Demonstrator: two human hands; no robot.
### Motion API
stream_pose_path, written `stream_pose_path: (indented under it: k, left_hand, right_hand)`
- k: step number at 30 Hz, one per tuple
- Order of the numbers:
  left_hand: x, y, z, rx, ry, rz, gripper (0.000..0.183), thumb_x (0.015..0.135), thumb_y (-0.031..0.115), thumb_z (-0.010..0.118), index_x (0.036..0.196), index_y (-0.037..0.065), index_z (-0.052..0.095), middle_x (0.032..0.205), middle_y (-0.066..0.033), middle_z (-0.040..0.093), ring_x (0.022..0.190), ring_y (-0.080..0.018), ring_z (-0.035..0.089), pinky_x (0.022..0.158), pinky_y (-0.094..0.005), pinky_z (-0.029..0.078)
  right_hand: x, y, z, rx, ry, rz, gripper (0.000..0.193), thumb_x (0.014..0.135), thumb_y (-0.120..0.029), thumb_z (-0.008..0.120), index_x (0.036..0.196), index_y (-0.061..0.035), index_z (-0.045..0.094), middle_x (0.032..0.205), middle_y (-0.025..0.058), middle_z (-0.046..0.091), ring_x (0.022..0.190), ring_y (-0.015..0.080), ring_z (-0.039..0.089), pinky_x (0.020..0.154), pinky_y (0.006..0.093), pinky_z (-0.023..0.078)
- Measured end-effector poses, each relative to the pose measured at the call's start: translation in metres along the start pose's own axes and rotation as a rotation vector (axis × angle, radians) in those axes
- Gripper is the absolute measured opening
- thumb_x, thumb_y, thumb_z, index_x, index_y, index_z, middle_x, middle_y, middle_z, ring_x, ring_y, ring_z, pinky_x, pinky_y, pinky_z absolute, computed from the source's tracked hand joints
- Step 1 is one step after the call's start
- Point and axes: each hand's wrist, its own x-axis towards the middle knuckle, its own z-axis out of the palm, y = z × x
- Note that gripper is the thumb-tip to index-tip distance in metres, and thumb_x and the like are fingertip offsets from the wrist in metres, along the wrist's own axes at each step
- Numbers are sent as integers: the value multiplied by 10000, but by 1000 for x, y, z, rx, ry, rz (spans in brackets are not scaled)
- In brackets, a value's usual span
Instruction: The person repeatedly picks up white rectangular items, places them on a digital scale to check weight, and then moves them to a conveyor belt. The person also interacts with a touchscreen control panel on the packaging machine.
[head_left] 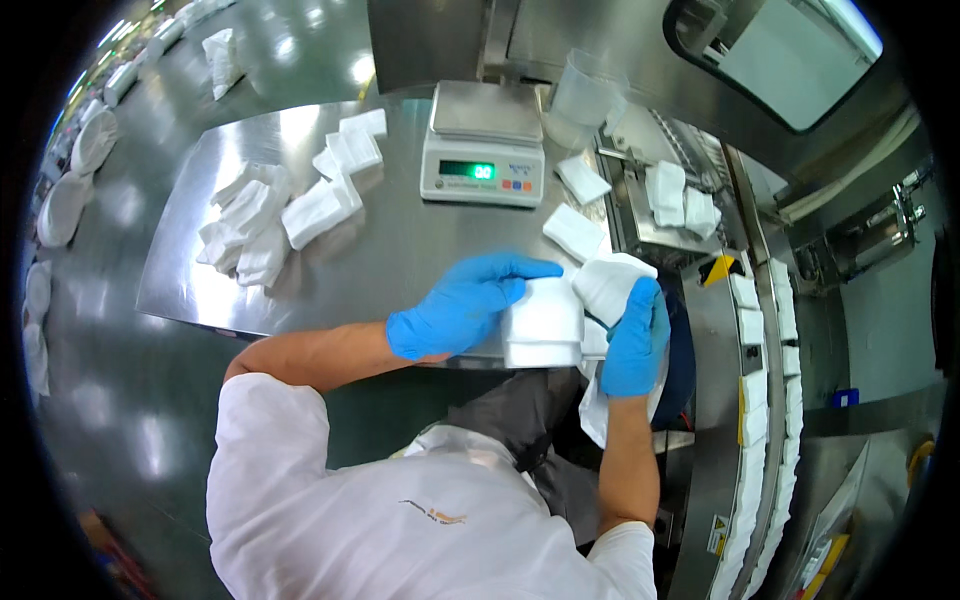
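Note:
My left hand (452, 308), in a blue glove, is closed on a folded white pad (543, 325) at the front edge of the steel table. My right hand (634, 345), also gloved in blue, grips another white pad (608, 284) just to the right of it. The two pads are side by side and almost touch. Just beyond them a loose white pad (573, 233) lies flat on the table. Part of another white piece shows between my hands, its shape mostly hidden.
A digital scale (482, 170) stands at the back of the steel table (410, 255). Piles of white pads (245, 222) lie at the left. A clear plastic jug (585, 98) is behind the scale's right side. Conveyor lanes with white pads (752, 420) run along the right.

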Motion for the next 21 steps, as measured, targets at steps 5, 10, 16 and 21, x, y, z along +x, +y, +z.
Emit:
stream_pose_path:
  k: [5, 10, 16, 21]
  left_hand:
    - [3, 22, -48, -98, 74, -116, 360, 934, 2, 499, 1250, -38, 666, 1260, -141, 685, 1156, -239, 657, 1027, -369, 521]
    - [10, 30, -91, -40, 172, 50, 336, 916, 55, 521, 1191, -56, 681, 1175, -154, 710, 1044, -245, 695, 993, -364, 533]
    - [21, 15, -99, -87, 137, 84, 304, 909, 45, 511, 1138, -16, 701, 1169, -125, 707, 1062, -213, 665, 1002, -341, 505]
    - [9, 16, -102, -120, 114, 52, 306, 915, 57, 503, 1141, -14, 698, 1154, -129, 707, 1050, -216, 673, 994, -348, 514]
  right_hand:
    - [84, -26, 33, 100, -301, 122, 396, 1036, -352, 588, 1240, -15, 631, 1079, 109, 701, 871, 198, 719, 603, 356, 628]
    - [178, -30, 131, -98, -634, 94, 344, 1007, -197, 631, 1300, -18, 606, 1107, 85, 698, 897, 184, 702, 630, 315, 595]
    - [266, -6, 197, -451, -604, -180, 330, 968, -214, 666, 1232, -18, 646, 1131, 153, 701, 908, 263, 714, 679, 377, 602]
    - [276, -35, 217, -1155, -491, -541, 448, 931, -363, 617, 1185, 1, 679, 1220, 242, 668, 1082, 420, 648, 938, 471, 522]
